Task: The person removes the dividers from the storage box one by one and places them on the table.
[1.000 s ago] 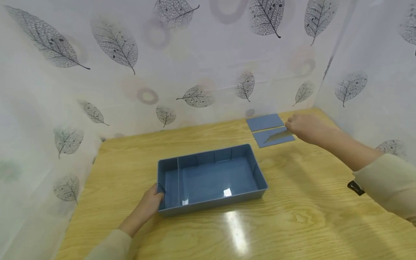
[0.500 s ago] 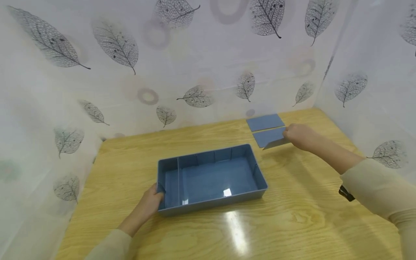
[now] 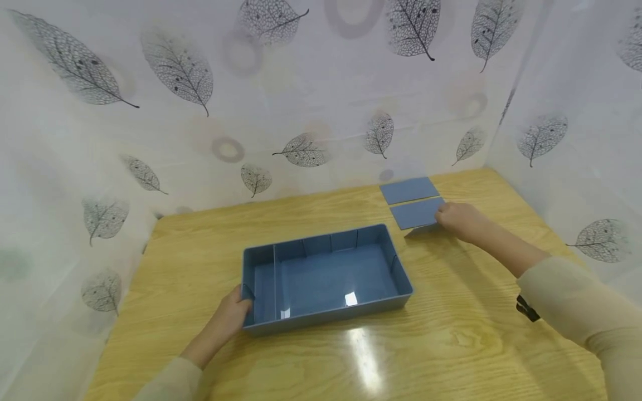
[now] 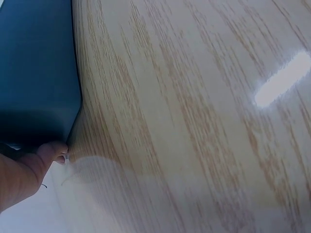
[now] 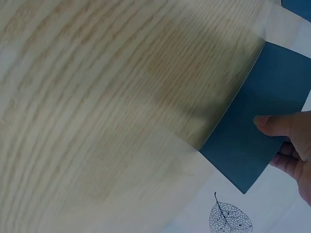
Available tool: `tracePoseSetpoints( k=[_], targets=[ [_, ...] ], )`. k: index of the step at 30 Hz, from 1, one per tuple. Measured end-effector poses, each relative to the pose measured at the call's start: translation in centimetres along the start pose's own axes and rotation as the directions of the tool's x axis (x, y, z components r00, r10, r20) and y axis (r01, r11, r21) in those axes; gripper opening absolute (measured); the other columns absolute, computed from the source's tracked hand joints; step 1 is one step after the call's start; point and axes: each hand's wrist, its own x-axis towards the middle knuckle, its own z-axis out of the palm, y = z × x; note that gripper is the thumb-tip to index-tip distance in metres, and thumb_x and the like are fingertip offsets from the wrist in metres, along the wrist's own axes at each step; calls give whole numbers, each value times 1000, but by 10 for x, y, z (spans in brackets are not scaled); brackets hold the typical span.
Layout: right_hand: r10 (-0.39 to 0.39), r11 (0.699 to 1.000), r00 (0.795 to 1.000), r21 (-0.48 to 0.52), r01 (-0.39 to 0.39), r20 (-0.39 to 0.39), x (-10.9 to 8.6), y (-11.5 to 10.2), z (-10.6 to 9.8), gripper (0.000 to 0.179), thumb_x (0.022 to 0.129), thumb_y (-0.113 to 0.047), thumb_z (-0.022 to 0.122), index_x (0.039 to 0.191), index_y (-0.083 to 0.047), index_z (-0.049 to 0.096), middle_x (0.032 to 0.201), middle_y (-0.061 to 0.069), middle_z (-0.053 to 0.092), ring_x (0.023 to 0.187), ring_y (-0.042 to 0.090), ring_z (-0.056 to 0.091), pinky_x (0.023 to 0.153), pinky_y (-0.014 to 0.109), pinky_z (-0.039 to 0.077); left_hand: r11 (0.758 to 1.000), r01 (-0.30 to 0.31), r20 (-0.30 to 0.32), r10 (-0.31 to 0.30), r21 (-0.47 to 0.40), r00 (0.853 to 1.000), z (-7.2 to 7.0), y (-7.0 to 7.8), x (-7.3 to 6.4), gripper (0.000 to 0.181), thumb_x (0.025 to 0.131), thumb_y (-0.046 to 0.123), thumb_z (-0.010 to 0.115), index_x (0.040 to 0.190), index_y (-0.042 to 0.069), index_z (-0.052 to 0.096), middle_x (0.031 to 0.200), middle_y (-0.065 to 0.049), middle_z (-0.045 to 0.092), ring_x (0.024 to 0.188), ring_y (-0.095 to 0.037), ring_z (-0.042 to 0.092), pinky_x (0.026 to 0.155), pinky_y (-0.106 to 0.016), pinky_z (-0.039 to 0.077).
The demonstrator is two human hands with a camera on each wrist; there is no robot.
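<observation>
A shallow blue-grey box [image 3: 328, 319] with a thin divider [image 3: 275, 287] across its left part stands mid-table. My left hand [image 3: 232, 312] grips the box's left wall near the front corner; in the left wrist view the thumb lies against the box [image 4: 39, 63]. At the back right, my right hand [image 3: 462, 221] pinches a thin rectangular blue-grey divider panel [image 5: 257, 116], thumb on one face and fingers behind. The panel stands tilted, its lower edge close over the table. Right behind it, two similar flat panels lie one behind the other, a nearer panel [image 3: 415, 213] and a farther panel [image 3: 408, 190].
The wood-grain table [image 3: 200, 250] meets leaf-patterned sheeting [image 3: 311, 100] at the back and sides. A small black device [image 3: 528, 308] shows under the right sleeve. A bright light reflection lies on the tabletop in front of the box.
My right hand has moved slightly toward me and down with the held panel, uncovering more of the nearer flat panel. My left hand and the box have stayed in place.
</observation>
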Motion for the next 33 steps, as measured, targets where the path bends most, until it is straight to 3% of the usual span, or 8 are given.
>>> tracePoseSetpoints(
  k=[5,12,23,33],
  targets=[
    [25,999,1000,-21,-26,-10,-7,-7,4,25,67,19,65,63,-1,51,60,6,46,54,18,44,45,29,44,1000,-6,5,6,-5,1000,1,-1,0,52,85,4,38,133,-15,38,126,-32,52,104,-33,56,87,-48,48],
    [46,997,999,-64,-44,22,-15,-19,9,19,70,16,67,68,1,54,64,9,53,58,21,52,48,29,49,1000,9,-9,-9,-11,1000,2,-1,-1,53,84,3,39,133,-16,37,128,-33,50,108,-35,55,91,-51,45],
    [47,997,996,-60,-52,-78,-31,-26,27,19,70,12,61,66,-2,49,63,10,54,58,26,53,48,36,49,1000,11,-8,-11,-10,1000,5,-3,-1,53,84,4,38,133,-15,38,127,-33,52,110,-39,55,90,-52,46],
    [42,999,999,4,-42,8,-36,-34,28,16,70,12,65,71,0,55,67,10,54,63,25,54,56,34,52,1000,14,3,-14,-5,1000,3,-2,0,54,83,4,39,133,-16,36,128,-34,50,108,-37,55,90,-50,46]
  ],
)
